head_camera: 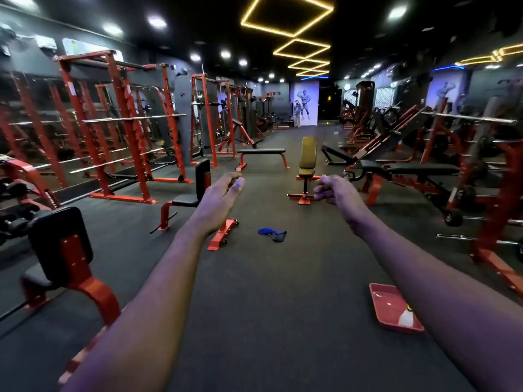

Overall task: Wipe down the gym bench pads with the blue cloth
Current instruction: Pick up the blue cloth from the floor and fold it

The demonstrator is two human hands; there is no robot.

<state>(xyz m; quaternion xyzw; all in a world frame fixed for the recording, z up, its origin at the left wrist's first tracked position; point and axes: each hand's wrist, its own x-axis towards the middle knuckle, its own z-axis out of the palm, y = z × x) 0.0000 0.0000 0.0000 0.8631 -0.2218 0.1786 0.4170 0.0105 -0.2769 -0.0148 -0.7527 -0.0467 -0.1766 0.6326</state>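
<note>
On rubber floor between outstretched arms: blue cloth point(267, 231), crumpled, untouched. Left hand point(222, 195), right hand point(338, 190) both empty, fingers loosely curled, apart from cloth. Yellow-backed bench point(308, 155), flat bench point(261, 151) beyond. Judged: wiping not begun, cloth pickup first, all pads left.

Red tray point(385, 301) on dark floor point(268, 306), white bottle point(406, 318) inside. Red racks point(127, 120) along left side. Yellow square lights point(268, 29) overhead.
</note>
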